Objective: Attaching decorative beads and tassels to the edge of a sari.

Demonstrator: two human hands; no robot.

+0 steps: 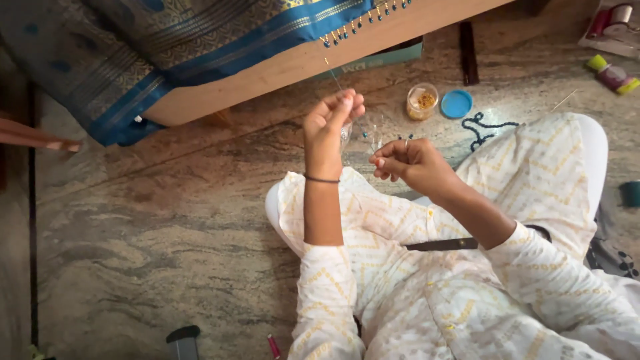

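Note:
My left hand is raised with its fingers pinched on a thin thread that runs up to the beaded edge of a blue and gold cloth. The cloth lies over a wooden board. My right hand is lower and to the right, fingers closed on something small, probably a needle or the thread's end. A few small blue beads sit on the thread between the hands. I sit cross-legged in white patterned clothes.
A small clear jar of golden beads and its blue lid stand on the stone floor. A dark bead string lies near my knee. Spools and tubes are at the far right; a dark tool lies at the bottom.

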